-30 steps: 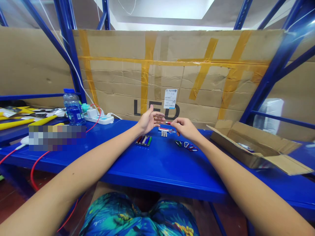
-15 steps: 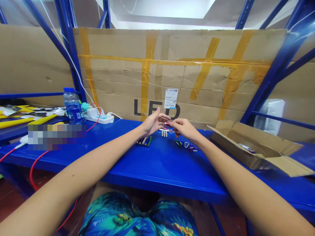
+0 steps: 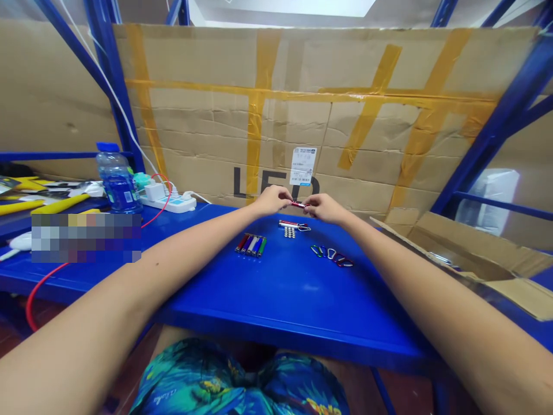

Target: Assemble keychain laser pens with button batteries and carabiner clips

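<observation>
Head camera shows the left hand (image 3: 273,200) and right hand (image 3: 325,208) pinching a small red tube (image 3: 298,204), one at each end, above the blue table (image 3: 285,294). Silver round bits (image 3: 289,233) sit between a row of colored tubes (image 3: 251,245) and some colored clips (image 3: 332,255).

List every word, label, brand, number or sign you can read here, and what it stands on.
"LED": cardboard, E and D partly covered.
"aloha", seemingly: script on the shorts.
White label on the cardboard: print and barcode, too small to read.
Bottle: its label is too small and blurred to read.
</observation>
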`<action>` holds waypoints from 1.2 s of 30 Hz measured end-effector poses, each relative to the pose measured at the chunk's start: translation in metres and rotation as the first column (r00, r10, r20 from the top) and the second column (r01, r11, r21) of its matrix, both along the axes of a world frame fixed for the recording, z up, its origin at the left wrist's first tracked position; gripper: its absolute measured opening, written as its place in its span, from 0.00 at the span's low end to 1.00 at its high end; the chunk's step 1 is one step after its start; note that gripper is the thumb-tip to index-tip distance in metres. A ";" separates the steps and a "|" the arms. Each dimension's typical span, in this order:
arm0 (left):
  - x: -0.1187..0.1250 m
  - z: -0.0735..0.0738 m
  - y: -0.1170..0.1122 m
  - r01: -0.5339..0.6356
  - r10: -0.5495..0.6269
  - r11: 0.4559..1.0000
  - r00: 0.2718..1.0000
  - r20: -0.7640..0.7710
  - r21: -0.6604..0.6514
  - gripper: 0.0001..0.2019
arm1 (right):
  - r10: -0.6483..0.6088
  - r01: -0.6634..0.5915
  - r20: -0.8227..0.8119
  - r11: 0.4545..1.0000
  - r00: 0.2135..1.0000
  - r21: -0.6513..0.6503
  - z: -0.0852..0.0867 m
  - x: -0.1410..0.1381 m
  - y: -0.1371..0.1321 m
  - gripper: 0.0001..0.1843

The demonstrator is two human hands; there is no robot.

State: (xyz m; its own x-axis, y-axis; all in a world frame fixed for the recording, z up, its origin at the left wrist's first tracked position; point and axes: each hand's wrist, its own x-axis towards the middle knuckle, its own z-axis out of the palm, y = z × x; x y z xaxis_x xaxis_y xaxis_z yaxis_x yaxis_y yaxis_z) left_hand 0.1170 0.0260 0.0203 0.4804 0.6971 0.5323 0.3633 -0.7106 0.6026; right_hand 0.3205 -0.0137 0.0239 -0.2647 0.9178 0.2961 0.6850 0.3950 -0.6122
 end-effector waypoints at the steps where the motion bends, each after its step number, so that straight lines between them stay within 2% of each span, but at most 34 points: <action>1: 0.003 -0.001 0.008 -0.024 0.025 1.000 0.999 -0.035 0.015 0.05 | -0.048 0.044 0.086 0.998 0.995 0.055 -0.003 0.002 0.009 0.04; 4: 0.011 -0.006 0.027 -0.087 0.089 0.996 0.984 -0.153 0.021 0.05 | -0.126 0.081 0.293 0.984 0.948 0.161 -0.016 0.003 0.029 0.12; 8: 0.016 -0.012 0.045 -0.099 0.089 0.995 0.956 -0.279 -0.022 0.04 | -0.111 0.080 0.411 0.993 0.905 0.092 -0.032 0.000 0.042 0.18; 13: 0.014 -0.018 0.054 -0.104 0.044 0.985 0.925 -0.377 -0.141 0.02 | -0.028 0.018 0.485 1.000 0.874 0.025 -0.038 -0.003 0.045 0.23; 30: 0.007 -0.018 0.051 -0.083 -0.081 0.955 0.851 -0.519 -0.286 0.12 | -0.044 0.037 0.417 0.999 0.908 0.025 -0.042 0.004 0.034 0.27; 36: 0.004 -0.015 0.047 -0.100 -0.077 0.947 0.853 -0.517 -0.306 0.15 | -0.039 0.034 0.385 0.999 0.922 0.020 -0.045 0.005 0.038 0.28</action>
State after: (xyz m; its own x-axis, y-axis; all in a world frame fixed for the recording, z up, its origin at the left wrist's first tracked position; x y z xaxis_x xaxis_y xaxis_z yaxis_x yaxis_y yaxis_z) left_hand 0.1206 0.0725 0.0049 0.6126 0.7896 -0.0357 0.6900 -0.5122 0.5114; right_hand 0.3252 0.0239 -0.0211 -0.3272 0.9257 0.1896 0.8810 0.3714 -0.2932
